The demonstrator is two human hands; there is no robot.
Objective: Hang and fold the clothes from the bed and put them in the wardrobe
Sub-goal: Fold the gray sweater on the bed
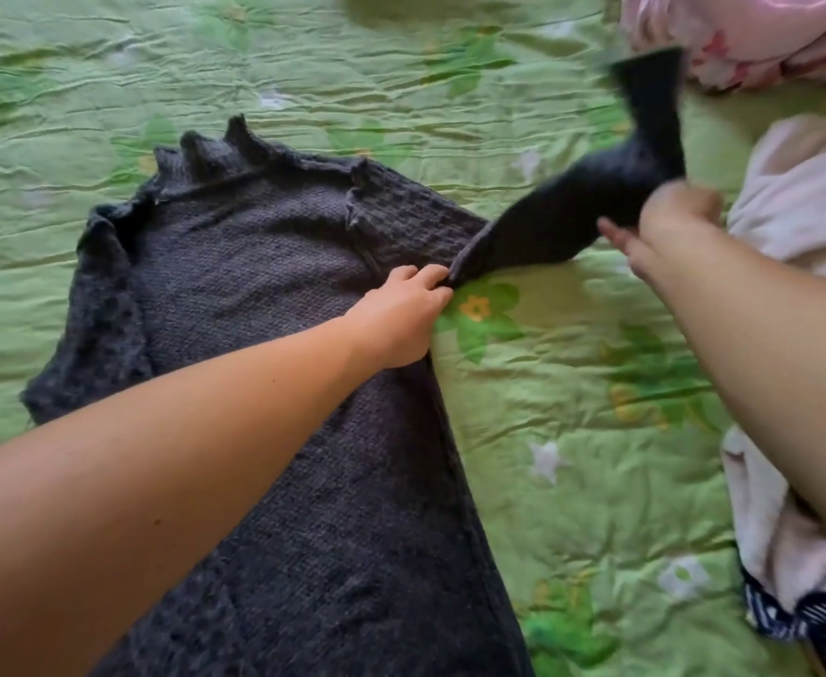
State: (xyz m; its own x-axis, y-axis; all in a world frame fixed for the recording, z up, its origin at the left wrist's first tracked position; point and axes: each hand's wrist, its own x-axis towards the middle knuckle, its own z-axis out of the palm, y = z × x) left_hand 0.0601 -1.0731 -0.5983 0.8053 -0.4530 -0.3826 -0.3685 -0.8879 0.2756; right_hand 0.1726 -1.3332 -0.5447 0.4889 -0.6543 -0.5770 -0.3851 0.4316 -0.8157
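Nearest, sweater (pixel 264 266) lay spread flat on bed (pixel 572 456), collar far. Pinned at right armpit by left hand (pixel 401 315), fingers curled into knit. Sleeve (pixel 548 227) gripped by right hand (pixel 665 222), fingers closed, lifted, axis pointing far-right from body; likely fold leftward across.

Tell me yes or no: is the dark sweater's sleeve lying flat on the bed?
No, the right hand grips the sleeve and holds it lifted off the green bedspread.
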